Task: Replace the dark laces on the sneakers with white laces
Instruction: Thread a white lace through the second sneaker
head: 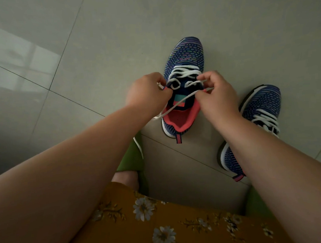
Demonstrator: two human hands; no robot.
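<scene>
A dark blue knit sneaker (184,55) with a coral lining stands on the floor, toe pointing away, threaded with a white lace (184,73). My left hand (147,92) pinches the lace end at the sneaker's upper left eyelet. My right hand (217,94) pinches the other part of the lace at the upper right eyelet; a loose strand runs from it across the shoe's opening to the left. A second matching sneaker (259,103) with white lacing lies to the right, partly behind my right forearm.
Grey floor tiles (93,40) spread all around. My feet in green slippers (131,157) are below the shoes, and my mustard flowered skirt (163,225) fills the bottom of the view.
</scene>
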